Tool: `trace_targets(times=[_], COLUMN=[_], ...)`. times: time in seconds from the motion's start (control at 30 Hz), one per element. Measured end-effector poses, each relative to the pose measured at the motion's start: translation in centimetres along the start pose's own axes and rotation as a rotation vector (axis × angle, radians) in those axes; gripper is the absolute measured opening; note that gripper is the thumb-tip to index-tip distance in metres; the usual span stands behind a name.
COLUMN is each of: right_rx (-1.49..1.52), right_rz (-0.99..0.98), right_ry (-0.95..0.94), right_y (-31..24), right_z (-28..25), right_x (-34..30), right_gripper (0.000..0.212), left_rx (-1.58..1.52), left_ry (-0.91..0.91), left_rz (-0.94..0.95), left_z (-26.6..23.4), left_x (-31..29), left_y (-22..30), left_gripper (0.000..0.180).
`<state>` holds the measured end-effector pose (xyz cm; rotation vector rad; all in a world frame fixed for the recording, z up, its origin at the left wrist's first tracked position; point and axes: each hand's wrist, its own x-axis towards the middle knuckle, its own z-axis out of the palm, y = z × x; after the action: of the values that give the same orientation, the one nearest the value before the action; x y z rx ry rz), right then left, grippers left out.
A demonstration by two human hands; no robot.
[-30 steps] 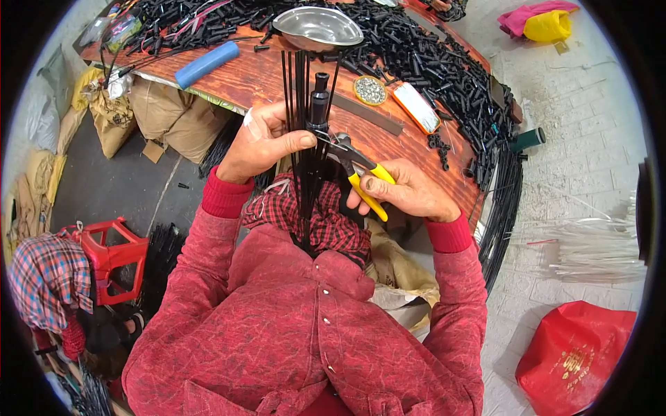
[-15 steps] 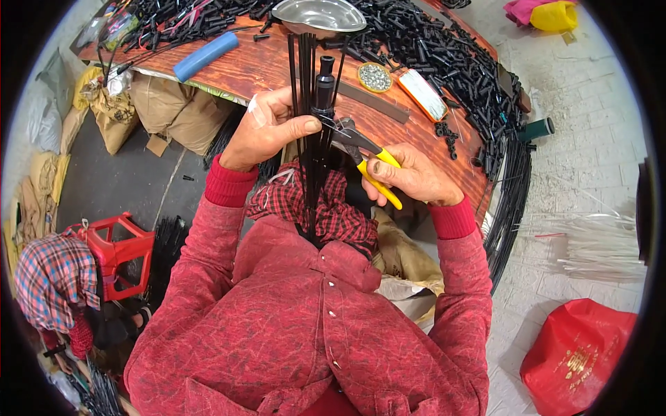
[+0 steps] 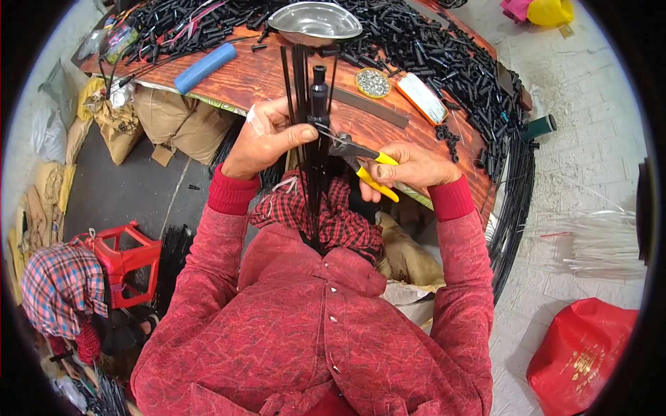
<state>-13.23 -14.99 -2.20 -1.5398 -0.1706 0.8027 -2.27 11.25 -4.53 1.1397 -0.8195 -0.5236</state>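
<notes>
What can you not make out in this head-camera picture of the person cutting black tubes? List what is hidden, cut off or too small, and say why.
- Pliers: the jaw tips vanish behind the bundle of black tubes, so what they grip is hidden.
- Right hand: the fingers wrap over the yellow handles, hiding most of them.
- Bundle's lower end: lost behind the checked cloth.
- Metal bowl: cut by the top edge; contents unseen.
- Left hand: the fingertips are hidden behind the tubes.

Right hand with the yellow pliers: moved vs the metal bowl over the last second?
Cannot tell: the right hand with the yellow-handled pliers sits about as far below the metal bowl as before; the camera itself shifted.
</notes>
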Motion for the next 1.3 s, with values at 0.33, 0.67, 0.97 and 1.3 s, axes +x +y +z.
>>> trace_targets(times=[0.33,0.67,0.97,1.3], right_rx=[-1.252,-1.506,-1.054,-0.585], right_rz=[0.149,-0.041,-0.401,-0.237], right_ry=[0.909,1.3,0.902,0.597], right_y=[7.3,10.2,13.6,15.7], right_z=[-3.9,-1.7,9.6,12.7], right_x=[-2.2,-1.7,7.3,12.4], right_gripper=[0.039,0.026,0.014,0.035], left_rx=[0.136,0.128,0.1,0.039], left_ry=[0.362,0.457,0.672,0.737], left_rz=[-0.045,-0.11,-0.157,-0.021], left_z=[-4.7,-8.5,-10.0,-11.4], left_x=[0.4,-1.3,-4.5,-7.5], left_y=[-3.5,-5.6,-5.3,-2.5], left_gripper=[0.025,0.028,0.026,0.026])
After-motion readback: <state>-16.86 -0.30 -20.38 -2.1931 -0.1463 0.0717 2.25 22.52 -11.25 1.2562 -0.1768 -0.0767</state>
